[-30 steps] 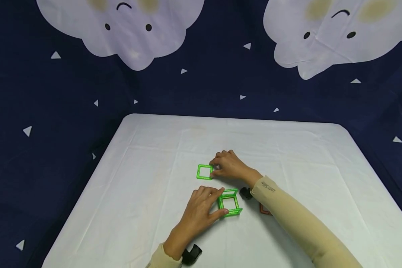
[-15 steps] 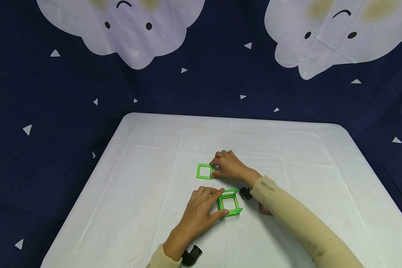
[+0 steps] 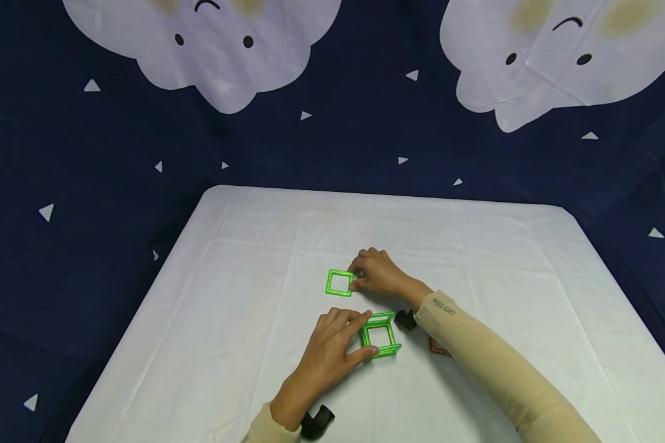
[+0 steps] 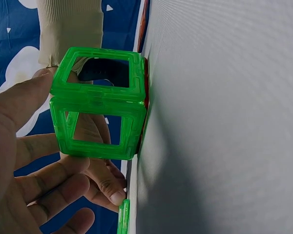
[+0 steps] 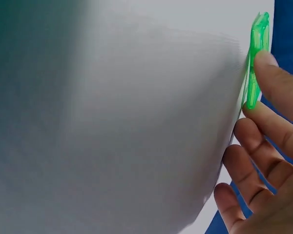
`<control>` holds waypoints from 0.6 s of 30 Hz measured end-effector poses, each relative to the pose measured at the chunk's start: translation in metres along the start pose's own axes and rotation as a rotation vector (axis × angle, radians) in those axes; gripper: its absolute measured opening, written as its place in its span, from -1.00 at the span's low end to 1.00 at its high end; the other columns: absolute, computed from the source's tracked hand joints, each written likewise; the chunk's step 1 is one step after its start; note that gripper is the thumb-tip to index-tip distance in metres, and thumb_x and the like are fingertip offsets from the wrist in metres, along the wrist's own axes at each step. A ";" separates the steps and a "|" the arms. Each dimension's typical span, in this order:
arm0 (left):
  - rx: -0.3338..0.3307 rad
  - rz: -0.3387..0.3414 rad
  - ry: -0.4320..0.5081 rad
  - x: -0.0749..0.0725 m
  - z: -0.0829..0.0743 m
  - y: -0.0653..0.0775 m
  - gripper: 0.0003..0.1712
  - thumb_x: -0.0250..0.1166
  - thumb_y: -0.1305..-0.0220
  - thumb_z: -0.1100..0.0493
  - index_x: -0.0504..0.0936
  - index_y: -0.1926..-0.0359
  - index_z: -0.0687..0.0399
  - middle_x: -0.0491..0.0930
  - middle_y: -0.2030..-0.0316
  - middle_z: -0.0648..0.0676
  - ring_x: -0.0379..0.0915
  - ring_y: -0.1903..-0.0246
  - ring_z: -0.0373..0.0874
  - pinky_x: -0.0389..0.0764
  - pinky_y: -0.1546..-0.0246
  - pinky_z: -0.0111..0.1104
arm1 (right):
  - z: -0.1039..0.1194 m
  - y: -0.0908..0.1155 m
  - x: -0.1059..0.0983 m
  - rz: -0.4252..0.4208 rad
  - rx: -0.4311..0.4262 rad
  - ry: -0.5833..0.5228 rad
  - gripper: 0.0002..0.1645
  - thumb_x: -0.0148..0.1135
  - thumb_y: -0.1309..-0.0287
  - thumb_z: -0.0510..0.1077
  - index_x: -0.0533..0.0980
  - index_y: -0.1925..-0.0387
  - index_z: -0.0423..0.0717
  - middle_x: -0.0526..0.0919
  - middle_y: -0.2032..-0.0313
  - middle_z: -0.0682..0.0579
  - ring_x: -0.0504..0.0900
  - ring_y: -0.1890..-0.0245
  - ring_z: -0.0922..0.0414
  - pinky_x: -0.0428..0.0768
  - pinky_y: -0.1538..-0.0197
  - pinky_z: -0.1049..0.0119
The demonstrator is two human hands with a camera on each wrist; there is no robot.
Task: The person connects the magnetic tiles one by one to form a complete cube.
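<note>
Pinching a green square (image 3: 339,293) by its edge, my right hand (image 3: 381,273) is just past the green box (image 4: 98,94), which my left hand (image 3: 332,341) holds between thumb and finger. A bit of red (image 4: 146,80) shows under the box. My right sleeve (image 3: 482,354) hides part of an orange frame (image 3: 433,346), and a black thing (image 3: 318,423) sits at each wrist. The tabletop (image 3: 255,264) is white and creased. Behind it is dark blue cloth (image 3: 354,144) with big upside-down clouds (image 3: 221,74) and little white triangles (image 3: 91,87).
</note>
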State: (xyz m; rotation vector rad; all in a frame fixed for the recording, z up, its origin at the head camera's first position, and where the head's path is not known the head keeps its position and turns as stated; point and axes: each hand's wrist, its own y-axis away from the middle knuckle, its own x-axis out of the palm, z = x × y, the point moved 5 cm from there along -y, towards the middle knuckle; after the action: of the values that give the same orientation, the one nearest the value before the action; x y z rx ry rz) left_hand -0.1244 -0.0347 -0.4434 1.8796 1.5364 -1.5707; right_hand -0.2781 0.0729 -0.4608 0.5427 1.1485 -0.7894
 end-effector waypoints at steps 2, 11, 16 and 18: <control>-0.010 0.013 0.006 0.000 0.000 0.000 -0.28 0.29 -0.06 -0.27 0.50 -0.20 -0.06 0.55 0.05 -0.12 0.38 0.08 -0.24 0.36 0.14 -0.36 | -0.001 0.001 -0.001 0.000 0.020 -0.046 -0.60 0.40 0.04 0.10 0.62 0.16 0.01 0.57 0.29 0.13 0.40 0.25 0.17 0.33 0.08 0.18; -0.021 0.031 0.009 0.001 -0.001 -0.001 -0.28 0.28 -0.07 -0.27 0.49 -0.22 -0.07 0.55 0.04 -0.12 0.38 0.07 -0.25 0.37 0.10 -0.35 | -0.008 0.003 0.000 -0.004 0.061 -0.201 -0.67 0.39 -0.01 0.01 0.57 0.18 -0.01 0.63 0.39 0.18 0.41 0.27 0.20 0.30 -0.03 0.09; -0.018 0.021 0.013 0.000 -0.001 -0.001 -0.28 0.29 -0.06 -0.26 0.50 -0.21 -0.04 0.55 0.05 -0.11 0.38 0.08 -0.24 0.37 0.11 -0.35 | -0.011 0.004 0.000 -0.023 0.067 -0.259 -0.72 0.37 -0.04 -0.05 0.55 0.19 0.00 0.65 0.39 0.18 0.45 0.29 0.21 0.32 -0.08 0.09; -0.016 0.016 0.014 0.000 -0.001 0.000 -0.28 0.30 -0.06 -0.26 0.51 -0.20 -0.03 0.55 0.06 -0.11 0.38 0.08 -0.23 0.37 0.12 -0.34 | -0.011 0.005 -0.001 -0.032 0.071 -0.308 -0.77 0.35 -0.07 -0.10 0.55 0.21 -0.02 0.65 0.39 0.15 0.49 0.31 0.22 0.39 -0.02 0.16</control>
State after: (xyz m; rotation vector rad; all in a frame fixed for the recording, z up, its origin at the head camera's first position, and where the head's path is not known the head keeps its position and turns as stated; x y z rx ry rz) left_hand -0.1240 -0.0335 -0.4426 1.8938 1.5317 -1.5373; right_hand -0.2807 0.0848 -0.4634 0.4435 0.8497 -0.9097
